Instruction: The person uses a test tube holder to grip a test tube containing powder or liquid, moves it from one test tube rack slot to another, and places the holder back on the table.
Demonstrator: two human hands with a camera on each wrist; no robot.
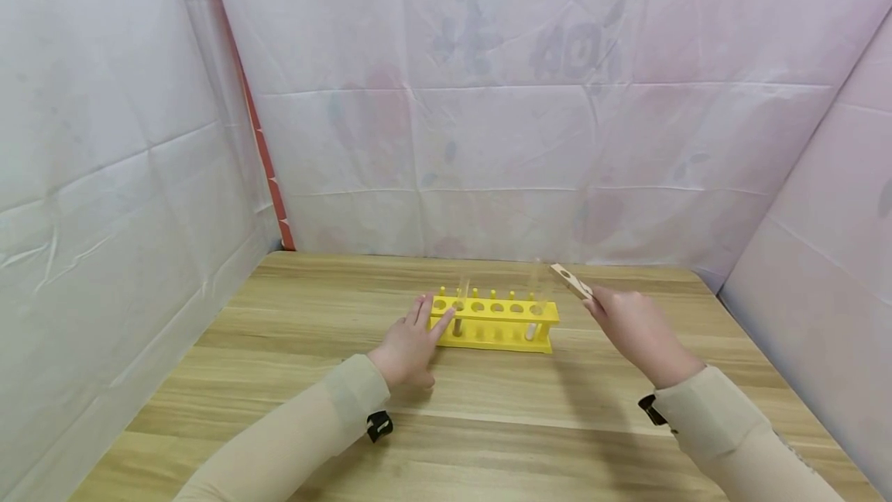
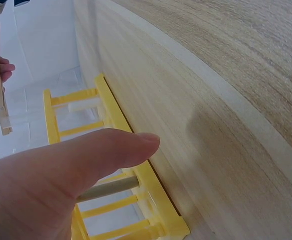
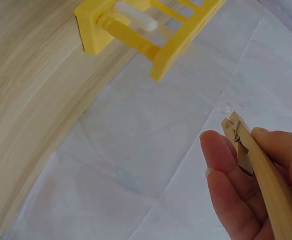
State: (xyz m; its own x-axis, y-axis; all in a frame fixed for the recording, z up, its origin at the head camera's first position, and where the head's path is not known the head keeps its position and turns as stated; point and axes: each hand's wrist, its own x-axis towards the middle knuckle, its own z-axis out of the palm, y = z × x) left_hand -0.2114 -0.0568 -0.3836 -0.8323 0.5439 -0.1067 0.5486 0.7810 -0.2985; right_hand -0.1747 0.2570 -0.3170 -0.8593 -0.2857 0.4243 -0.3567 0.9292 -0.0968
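Note:
A yellow test tube rack (image 1: 502, 333) stands on the table with a test tube at each end region. The left tube (image 1: 458, 325) holds something dark grey; the right tube (image 1: 532, 330) holds something white. My left hand (image 1: 407, 343) rests at the rack's left end, fingers stretched over its top and thumb (image 2: 130, 149) extended in front. My right hand (image 1: 637, 331) grips a wooden test tube holder (image 1: 573, 282) by its handle. In the right wrist view, the holder's tip (image 3: 231, 120), with its metal spring, is beside the right tube's mouth (image 3: 225, 107).
The wood-grain table (image 1: 488, 424) extends around the rack. Pale printed sheets hang behind (image 1: 502, 138) and on both sides, close to the table's edges. Short yellow pegs (image 1: 492, 294) stand along the rack's back.

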